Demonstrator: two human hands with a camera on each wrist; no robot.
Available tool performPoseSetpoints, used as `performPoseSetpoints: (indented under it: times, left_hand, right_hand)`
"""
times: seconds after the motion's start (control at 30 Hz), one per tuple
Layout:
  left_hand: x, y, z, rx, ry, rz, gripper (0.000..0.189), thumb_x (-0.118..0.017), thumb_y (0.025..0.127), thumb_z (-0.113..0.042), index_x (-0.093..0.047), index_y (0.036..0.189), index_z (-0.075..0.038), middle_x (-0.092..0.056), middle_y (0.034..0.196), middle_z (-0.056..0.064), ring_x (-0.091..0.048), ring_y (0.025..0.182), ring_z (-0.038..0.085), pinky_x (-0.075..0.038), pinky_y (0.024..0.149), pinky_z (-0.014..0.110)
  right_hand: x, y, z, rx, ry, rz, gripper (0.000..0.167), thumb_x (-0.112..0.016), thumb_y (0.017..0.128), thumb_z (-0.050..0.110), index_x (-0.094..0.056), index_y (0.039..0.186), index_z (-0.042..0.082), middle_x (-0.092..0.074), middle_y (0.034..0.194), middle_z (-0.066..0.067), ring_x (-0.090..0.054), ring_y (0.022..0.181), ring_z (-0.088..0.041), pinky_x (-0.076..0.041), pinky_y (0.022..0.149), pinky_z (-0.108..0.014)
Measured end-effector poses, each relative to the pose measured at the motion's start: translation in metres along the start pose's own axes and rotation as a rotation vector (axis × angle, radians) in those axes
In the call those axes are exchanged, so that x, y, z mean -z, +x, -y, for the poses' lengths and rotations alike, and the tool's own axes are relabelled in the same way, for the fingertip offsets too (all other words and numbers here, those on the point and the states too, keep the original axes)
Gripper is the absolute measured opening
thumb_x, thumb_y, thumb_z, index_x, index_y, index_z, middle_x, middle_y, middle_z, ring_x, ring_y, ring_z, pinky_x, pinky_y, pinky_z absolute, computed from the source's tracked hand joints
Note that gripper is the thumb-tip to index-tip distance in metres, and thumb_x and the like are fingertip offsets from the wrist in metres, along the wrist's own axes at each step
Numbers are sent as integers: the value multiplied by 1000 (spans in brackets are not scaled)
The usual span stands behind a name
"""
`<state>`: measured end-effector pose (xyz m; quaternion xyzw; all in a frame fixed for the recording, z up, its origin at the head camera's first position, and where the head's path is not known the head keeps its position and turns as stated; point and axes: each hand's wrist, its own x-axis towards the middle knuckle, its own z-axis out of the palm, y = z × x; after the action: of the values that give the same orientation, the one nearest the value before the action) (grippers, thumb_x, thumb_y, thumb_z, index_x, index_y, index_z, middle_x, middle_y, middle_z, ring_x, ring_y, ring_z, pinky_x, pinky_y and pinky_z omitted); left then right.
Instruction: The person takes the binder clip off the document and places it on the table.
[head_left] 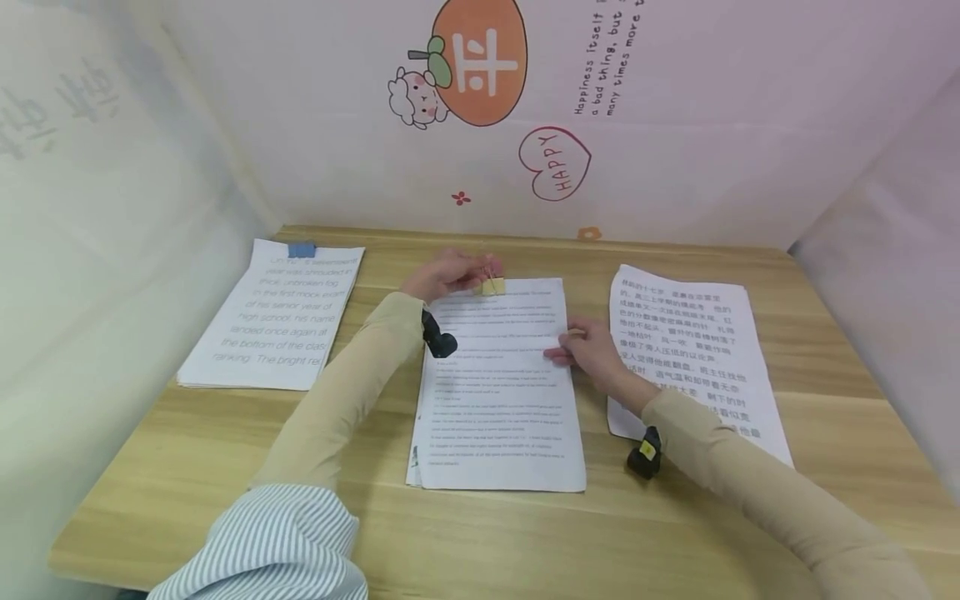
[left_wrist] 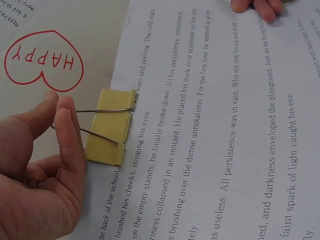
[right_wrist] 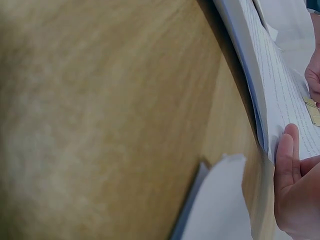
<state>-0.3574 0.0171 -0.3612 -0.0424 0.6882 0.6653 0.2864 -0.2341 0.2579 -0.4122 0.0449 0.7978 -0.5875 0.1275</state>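
Note:
A yellow binder clip (left_wrist: 111, 127) sits on the top edge of a stack of printed sheets (head_left: 495, 400) in the middle of the table. My left hand (head_left: 453, 271) pinches the clip's wire handles between thumb and fingers, as the left wrist view shows up close. At the stack's right edge is my right hand (head_left: 592, 354), its extended fingers (right_wrist: 285, 155) resting on the top sheet near the border. The stack's lower left corner shows another sheet sticking out slightly from underneath.
On the left lies a large-print stack (head_left: 273, 325) with a blue binder clip (head_left: 302, 250) at its top. Sheets with Chinese text (head_left: 686, 350) lie on the right, partly under the right forearm. A printed white curtain (head_left: 652, 167) hangs behind the wooden table (head_left: 480, 542).

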Motion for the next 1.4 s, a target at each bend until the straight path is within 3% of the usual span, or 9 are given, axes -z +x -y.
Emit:
performPoseSetpoints:
  times: [0.33, 0.5, 0.57, 0.73, 0.87, 1.0, 1.13, 1.27, 1.4]
  left_hand:
    - [-3, -5, 0, -14, -125, -12, 35, -61, 92, -9, -57, 122, 8, -64, 81, 7, -54, 57, 6, -45, 53, 13]
    - [-3, 1, -1, -46, -124, -50, 35, -60, 92, -12, -57, 121, 7, -61, 76, 2, -52, 59, 5, -43, 55, 12]
    - [1, 5, -3, -68, -137, -65, 32, -59, 93, -12, -57, 118, 7, -58, 73, 1, -51, 59, 5, -42, 55, 12]
    - [16, 9, -9, -142, -205, -110, 8, -58, 93, -7, -63, 91, -2, -58, 71, 1, -52, 59, 5, -43, 58, 13]
    - [32, 7, -8, -150, -194, -158, 12, -58, 93, -12, -62, 83, -8, -59, 75, 1, -53, 66, 6, -45, 64, 14]
    - [43, 8, -4, -94, -195, -208, 10, -60, 93, -14, -64, 92, -5, -59, 74, 0, -54, 69, 7, -47, 61, 12]
    - [48, 11, -1, -54, -196, -264, 27, -63, 91, -14, -62, 113, 0, -63, 85, 4, -57, 68, 6, -49, 61, 12]
    - [49, 16, 5, -72, -142, -308, 38, -64, 90, -15, -58, 123, 2, -62, 106, 13, -58, 66, 5, -51, 62, 13]
    - [48, 24, 13, -90, -57, -349, 37, -65, 89, -17, -60, 120, 1, -64, 100, 12, -60, 65, 5, -53, 65, 15]
  right_hand:
    - [-1, 4, -1, -18, -19, 0, 27, -43, 97, 5, -49, 121, -6, -65, 111, -27, -71, 77, -9, -58, 72, -21]
    - [-2, 5, 0, -36, -54, -8, 29, -43, 96, 5, -50, 123, -5, -66, 110, -27, -71, 75, -9, -57, 71, -21]
    - [-2, 4, 1, -41, -64, -8, 31, -43, 96, 5, -49, 125, -5, -65, 111, -26, -70, 75, -10, -57, 71, -21]
    - [-1, 3, 1, -59, -74, -6, 34, -42, 96, 5, -47, 129, -3, -64, 113, -26, -70, 75, -10, -57, 72, -21]
    - [-2, 3, 0, -83, -66, -13, 35, -43, 96, 5, -46, 130, -2, -65, 112, -26, -69, 73, -8, -57, 71, -21]
    - [-1, 3, 0, -107, -49, -17, 35, -43, 96, 3, -45, 130, -3, -64, 112, -26, -69, 72, -7, -57, 71, -21]
    - [0, 3, 0, -111, -39, -23, 34, -43, 95, 2, -46, 128, -4, -64, 113, -28, -69, 71, -7, -57, 70, -20]
    - [0, 4, -1, -115, -27, -33, 32, -43, 94, 2, -49, 126, -4, -64, 111, -28, -69, 70, -7, -57, 69, -21]
    - [1, 4, -1, -117, -35, -38, 31, -43, 94, 2, -49, 124, -4, -66, 107, -26, -69, 68, -7, -58, 68, -21]
